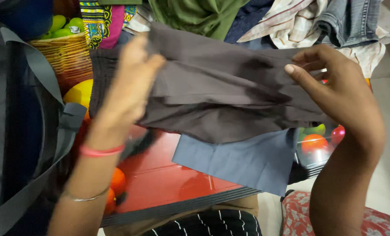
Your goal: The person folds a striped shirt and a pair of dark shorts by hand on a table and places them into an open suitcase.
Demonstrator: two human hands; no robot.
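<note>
A dark grey-brown garment (221, 91) is being held up over the glossy red table (160, 175), pinched at its edges by the left hand (131, 83) and right hand (339, 87). A blue-grey cloth (243, 159) is lying right underneath.

dark brown-grey garment (221, 94): soft cloth, folded in loose layers; held stretched flat, off the table; overlaps a blue-grey folded cloth (243, 159) beneath it

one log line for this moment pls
left hand: grip on brown garment | right hand: pinching its right edge | garment spread above red table | blue-grey cloth beneath
</note>
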